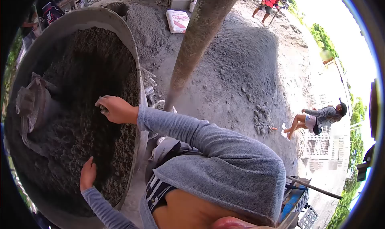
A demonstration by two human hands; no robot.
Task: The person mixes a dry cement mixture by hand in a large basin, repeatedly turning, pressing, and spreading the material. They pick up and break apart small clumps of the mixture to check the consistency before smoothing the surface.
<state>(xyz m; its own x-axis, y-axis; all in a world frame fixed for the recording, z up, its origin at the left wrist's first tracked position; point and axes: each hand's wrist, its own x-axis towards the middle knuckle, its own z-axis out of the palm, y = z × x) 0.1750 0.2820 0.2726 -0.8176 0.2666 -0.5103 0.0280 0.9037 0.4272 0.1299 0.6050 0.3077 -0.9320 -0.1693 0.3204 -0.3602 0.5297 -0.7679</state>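
Both hands inside the mixer drum [120,32], left of centre in the frame. Right hand [114,108] at mid-left, fingers curled shut around a small clump of the grey mix [80,120], knuckles up, grey sleeve [192,134] running back toward lower centre. Left hand [87,175] lower down, at bottom left, fingers extended and loosely open, resting against the mix near the drum's lower rim; nothing gripped there as far as can be seen. Mix itself coarse, damp-looking, coating the drum's inner wall from upper left down to bottom left. Caked mixing blade [32,104] at far left edge of the drum, well apart from both hands.

Thick pole [196,44] slanting from top centre down to just beside the drum's right rim. Large sand pile [240,68] filling the centre and upper right. Cement bag [177,20] lying at the top, just left of the pole. Second person [321,118] crouched at right of the frame (bent forward, grey top), near the foot of the sand pile. Third person [270,0] in a red top at the top right, only partly in view.
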